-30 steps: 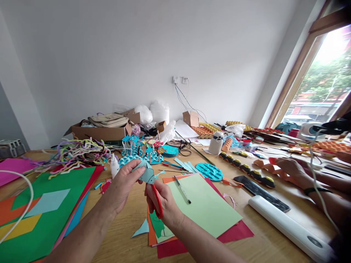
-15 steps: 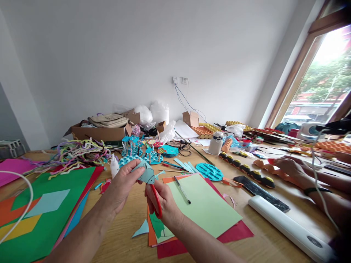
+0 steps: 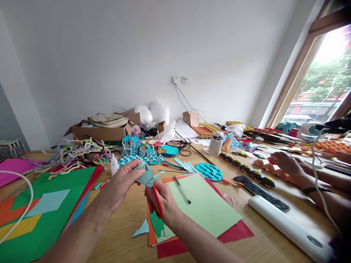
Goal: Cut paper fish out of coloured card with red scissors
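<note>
Between the thumb and fingers of my left hand (image 3: 124, 182) is a light-blue paper piece (image 3: 146, 176) with dark drawn lines, shaped like a fish. My right hand (image 3: 164, 204) is closed round the red handles of the scissors (image 3: 157, 200), just below the paper; the blades are mostly hidden behind it. A light-blue paper scrap (image 3: 141, 229) lies on the table under my hands. Right of my right hand, a pen (image 3: 182, 190) rests on a pale green sheet (image 3: 205, 208), which lies over orange and red sheets.
Coloured sheets (image 3: 79, 182) lie at the left, below tangled pipe cleaners (image 3: 82, 153). A white glue bottle (image 3: 114, 166) stands behind my left hand. Turquoise crafts (image 3: 153, 157) are farther back. At the right are a long white device (image 3: 290, 228), a black-and-yellow egg-carton strip (image 3: 246, 170) and another person's hands (image 3: 287, 164).
The blue paper has turned slightly in my left hand, its drawn end now lower and nearer the scissors. The other person's hand has shifted slightly.
</note>
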`<control>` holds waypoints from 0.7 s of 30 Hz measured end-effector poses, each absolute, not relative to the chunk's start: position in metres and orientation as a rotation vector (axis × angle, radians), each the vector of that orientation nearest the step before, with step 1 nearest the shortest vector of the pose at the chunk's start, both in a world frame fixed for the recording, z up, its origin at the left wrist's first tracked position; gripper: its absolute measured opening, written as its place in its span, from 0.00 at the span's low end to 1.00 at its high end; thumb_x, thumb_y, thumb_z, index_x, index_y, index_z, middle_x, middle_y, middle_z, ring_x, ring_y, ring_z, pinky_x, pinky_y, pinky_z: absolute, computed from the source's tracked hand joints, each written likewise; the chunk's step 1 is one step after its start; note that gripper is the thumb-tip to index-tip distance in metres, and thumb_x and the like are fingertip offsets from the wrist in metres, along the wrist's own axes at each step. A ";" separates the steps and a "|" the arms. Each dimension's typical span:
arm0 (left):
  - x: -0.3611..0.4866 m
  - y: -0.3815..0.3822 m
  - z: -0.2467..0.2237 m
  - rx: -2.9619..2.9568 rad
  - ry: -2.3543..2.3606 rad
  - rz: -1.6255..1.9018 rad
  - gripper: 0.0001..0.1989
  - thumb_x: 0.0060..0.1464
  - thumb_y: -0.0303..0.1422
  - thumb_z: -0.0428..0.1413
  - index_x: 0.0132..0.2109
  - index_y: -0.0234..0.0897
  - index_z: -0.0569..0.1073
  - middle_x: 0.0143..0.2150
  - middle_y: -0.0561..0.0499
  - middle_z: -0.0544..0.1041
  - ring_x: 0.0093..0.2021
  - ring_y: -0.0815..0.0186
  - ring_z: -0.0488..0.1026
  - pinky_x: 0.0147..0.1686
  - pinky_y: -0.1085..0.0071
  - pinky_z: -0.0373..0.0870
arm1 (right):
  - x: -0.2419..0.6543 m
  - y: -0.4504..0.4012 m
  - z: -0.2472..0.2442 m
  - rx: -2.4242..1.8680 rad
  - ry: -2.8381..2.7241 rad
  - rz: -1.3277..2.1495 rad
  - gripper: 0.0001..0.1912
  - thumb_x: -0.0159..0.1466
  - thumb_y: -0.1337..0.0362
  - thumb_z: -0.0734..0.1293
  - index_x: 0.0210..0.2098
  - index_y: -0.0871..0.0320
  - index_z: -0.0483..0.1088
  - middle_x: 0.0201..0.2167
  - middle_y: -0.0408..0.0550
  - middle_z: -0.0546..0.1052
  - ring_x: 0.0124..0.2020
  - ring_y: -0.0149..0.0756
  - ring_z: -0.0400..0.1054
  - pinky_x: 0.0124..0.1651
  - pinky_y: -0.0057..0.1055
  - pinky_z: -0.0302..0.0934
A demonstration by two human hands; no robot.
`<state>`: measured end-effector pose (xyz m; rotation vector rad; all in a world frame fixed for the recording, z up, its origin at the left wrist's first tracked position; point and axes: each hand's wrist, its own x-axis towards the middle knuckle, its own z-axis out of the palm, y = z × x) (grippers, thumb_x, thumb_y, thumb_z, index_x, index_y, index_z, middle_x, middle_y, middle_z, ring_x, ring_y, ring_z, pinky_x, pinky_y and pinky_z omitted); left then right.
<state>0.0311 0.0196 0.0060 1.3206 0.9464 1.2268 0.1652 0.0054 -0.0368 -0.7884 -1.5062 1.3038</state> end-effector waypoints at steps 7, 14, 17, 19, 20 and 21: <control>0.026 0.020 0.010 1.352 0.907 1.153 0.05 0.49 0.35 0.56 0.30 0.39 0.70 0.26 0.57 0.68 0.29 0.69 0.60 0.30 0.75 0.59 | 0.165 0.006 -0.037 -0.800 -1.537 1.307 0.18 0.59 0.50 0.59 0.22 0.58 0.57 0.12 0.35 0.57 0.12 0.22 0.52 0.14 0.20 0.44; 0.022 0.021 0.011 1.390 0.873 1.071 0.06 0.50 0.35 0.55 0.30 0.39 0.68 0.25 0.58 0.65 0.27 0.70 0.57 0.29 0.75 0.58 | 0.166 0.008 -0.040 -0.768 -1.550 1.309 0.18 0.59 0.50 0.59 0.23 0.58 0.58 0.13 0.35 0.58 0.12 0.22 0.52 0.14 0.20 0.46; 0.022 0.021 0.011 1.395 0.865 1.057 0.06 0.50 0.36 0.55 0.30 0.39 0.67 0.25 0.58 0.65 0.28 0.71 0.57 0.29 0.76 0.58 | 0.166 0.007 -0.040 -0.773 -1.544 1.311 0.17 0.59 0.52 0.60 0.22 0.58 0.58 0.12 0.35 0.57 0.11 0.22 0.52 0.14 0.20 0.45; 0.021 0.022 0.010 1.389 0.864 1.059 0.07 0.50 0.36 0.55 0.30 0.39 0.67 0.26 0.58 0.65 0.28 0.71 0.57 0.29 0.76 0.58 | 0.166 0.006 -0.038 -0.775 -1.534 1.319 0.17 0.59 0.52 0.60 0.22 0.58 0.57 0.12 0.35 0.57 0.11 0.22 0.52 0.14 0.20 0.44; 0.021 0.022 0.010 1.388 0.866 1.057 0.07 0.50 0.36 0.56 0.30 0.39 0.67 0.26 0.58 0.65 0.28 0.71 0.57 0.29 0.76 0.58 | 0.166 0.005 -0.037 -0.774 -1.531 1.324 0.17 0.59 0.52 0.60 0.22 0.58 0.57 0.12 0.35 0.57 0.11 0.22 0.52 0.14 0.20 0.44; 0.020 0.022 0.010 1.387 0.870 1.054 0.07 0.50 0.36 0.56 0.31 0.39 0.67 0.26 0.58 0.65 0.27 0.71 0.57 0.29 0.76 0.57 | 0.166 0.004 -0.037 -0.773 -1.530 1.328 0.17 0.59 0.52 0.60 0.22 0.58 0.57 0.12 0.35 0.57 0.11 0.22 0.51 0.14 0.21 0.44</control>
